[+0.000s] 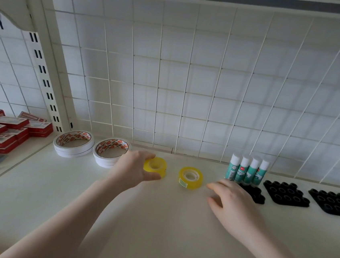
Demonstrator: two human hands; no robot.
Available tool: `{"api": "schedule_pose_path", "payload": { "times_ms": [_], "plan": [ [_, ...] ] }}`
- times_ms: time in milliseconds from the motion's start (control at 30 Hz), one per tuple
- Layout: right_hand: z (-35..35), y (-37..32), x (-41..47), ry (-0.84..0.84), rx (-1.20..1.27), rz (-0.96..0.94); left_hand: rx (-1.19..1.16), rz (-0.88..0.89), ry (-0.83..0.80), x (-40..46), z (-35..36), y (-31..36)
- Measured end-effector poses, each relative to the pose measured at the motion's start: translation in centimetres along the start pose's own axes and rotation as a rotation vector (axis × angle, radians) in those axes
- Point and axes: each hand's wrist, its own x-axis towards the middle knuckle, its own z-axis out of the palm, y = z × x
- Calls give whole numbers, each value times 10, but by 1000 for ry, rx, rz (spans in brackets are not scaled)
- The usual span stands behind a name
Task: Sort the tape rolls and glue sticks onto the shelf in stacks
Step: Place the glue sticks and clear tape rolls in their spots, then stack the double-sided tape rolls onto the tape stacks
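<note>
Gripping one small yellow tape roll (pixel 155 167) in my left hand (pixel 133 172) on the white shelf (pixel 155 222) — the second yellow roll (pixel 190 177) lies flat, hole up, between both hands, nearer my right hand (pixel 234 207), which is relaxed and holds nothing.

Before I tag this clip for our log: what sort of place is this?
Likely a stationery shop's display shelf: a slotted upright with a wire grid back, stacked red boxes, white tape rolls and glue sticks set out in groups.
</note>
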Motion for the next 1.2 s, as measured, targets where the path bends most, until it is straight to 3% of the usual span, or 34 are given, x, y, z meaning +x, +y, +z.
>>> {"api": "schedule_pose_path", "payload": {
  "times_ms": [367,633,867,1200],
  "plan": [
    [-8,3,-3,1,-122,-35,-29,31,-14,-3,-1,-3],
    [-25,27,-28,122,-244,22,178,259,59,-11,-8,18],
    [-59,82,-81,262,-295,201,231,401,101,-40,7,75],
    [-126,240,-182,404,-385,273,212,386,99,-88,110,228]
  ]
}}
